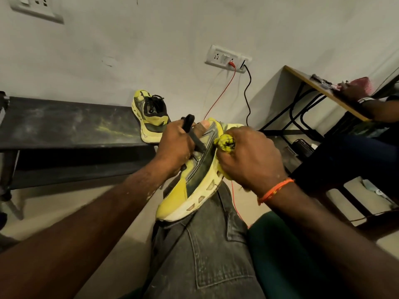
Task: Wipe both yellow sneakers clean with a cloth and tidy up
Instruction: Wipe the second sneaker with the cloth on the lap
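Note:
A yellow sneaker (pixel 190 186) with dark grey panels and a pale sole lies tilted across my knee, toe toward me. My left hand (pixel 174 145) grips its upper near the collar, fingers curled round the black tongue and laces. My right hand (pixel 248 160) holds a bunched yellow cloth (pixel 225 142) pressed against the sneaker's side by the heel. The second yellow sneaker (pixel 151 116) lies on its side at the right end of a dark bench (pixel 64 124), sole facing left.
A wall socket (pixel 227 58) has a red wire and a black cable hanging down behind the sneaker. At the right stands a desk (pixel 313 87) with another person's hand (pixel 354 91) resting on it. My jeans-clad leg (pixel 207 255) fills the lower centre.

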